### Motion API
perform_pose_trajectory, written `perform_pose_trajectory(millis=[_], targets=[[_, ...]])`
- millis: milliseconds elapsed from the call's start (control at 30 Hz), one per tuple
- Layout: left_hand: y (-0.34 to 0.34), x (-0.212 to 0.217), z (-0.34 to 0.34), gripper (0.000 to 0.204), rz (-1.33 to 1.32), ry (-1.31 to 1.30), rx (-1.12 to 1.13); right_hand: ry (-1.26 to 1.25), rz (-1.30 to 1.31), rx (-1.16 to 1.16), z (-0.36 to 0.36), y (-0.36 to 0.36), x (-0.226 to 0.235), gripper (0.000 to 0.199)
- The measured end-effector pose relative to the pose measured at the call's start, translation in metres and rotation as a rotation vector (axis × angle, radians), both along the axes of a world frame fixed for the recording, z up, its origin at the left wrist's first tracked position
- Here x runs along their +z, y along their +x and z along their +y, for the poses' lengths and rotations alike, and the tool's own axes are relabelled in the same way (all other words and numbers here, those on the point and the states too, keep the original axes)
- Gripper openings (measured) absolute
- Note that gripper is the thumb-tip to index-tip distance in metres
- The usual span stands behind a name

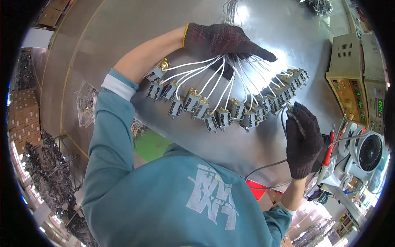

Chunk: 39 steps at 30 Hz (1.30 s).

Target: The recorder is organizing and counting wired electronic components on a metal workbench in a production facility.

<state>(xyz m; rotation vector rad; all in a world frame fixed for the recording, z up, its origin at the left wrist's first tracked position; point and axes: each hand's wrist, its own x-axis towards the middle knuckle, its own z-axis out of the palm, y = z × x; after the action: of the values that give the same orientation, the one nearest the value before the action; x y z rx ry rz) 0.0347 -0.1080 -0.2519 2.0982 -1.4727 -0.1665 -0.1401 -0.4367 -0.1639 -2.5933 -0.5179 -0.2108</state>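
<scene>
Fanning the wired switch units (224, 109) from left hand (220, 41), bundle gripped; probe (295, 121) pinched in right hand (303, 140). Testing step judged; next unit needs steady contact.

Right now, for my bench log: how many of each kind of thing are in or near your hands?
Units on white wires in left hand: about 16, some overlap
Dark probe in right hand: 1
Red probe: 1
Fan: 1
Total: about 19
</scene>
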Motion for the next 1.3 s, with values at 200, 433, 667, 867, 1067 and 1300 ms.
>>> perform_pose_trajectory(millis=[200, 433, 667, 867, 1067, 1300], targets=[[0.0, -0.002, 0.0, 0.086, -0.033, -0.044, 0.003, 0.177, 0.206, -0.108, 0.011, -0.013, 0.004, 0.03], [-0.002, 0.0, 0.003, 0.088, -0.048, -0.021, 0.034, -0.105, -0.059, 0.037, 0.015, -0.004, -0.001, 0.03], [-0.001, -0.012, 0.0, 0.098, -0.047, -0.135, -0.005, -0.208, -0.118, 0.122, 0.007, 0.013, 0.004, 0.031], [-0.004, -0.014, -0.002, 0.079, -0.069, -0.228, 0.08, 0.188, 0.072, -0.017, 0.012, 0.003, -0.001, 0.033], [-0.006, -0.011, 0.0, 0.079, -0.075, -0.099, 0.13, -0.139, -0.111, 0.138, 0.016, 0.009, -0.001, 0.033], [-0.012, -0.008, -0.009, 0.094, -0.171, 0.032, 0.231, -0.054, -0.022, 0.057, 0.016, 0.015, 0.003, 0.03]])
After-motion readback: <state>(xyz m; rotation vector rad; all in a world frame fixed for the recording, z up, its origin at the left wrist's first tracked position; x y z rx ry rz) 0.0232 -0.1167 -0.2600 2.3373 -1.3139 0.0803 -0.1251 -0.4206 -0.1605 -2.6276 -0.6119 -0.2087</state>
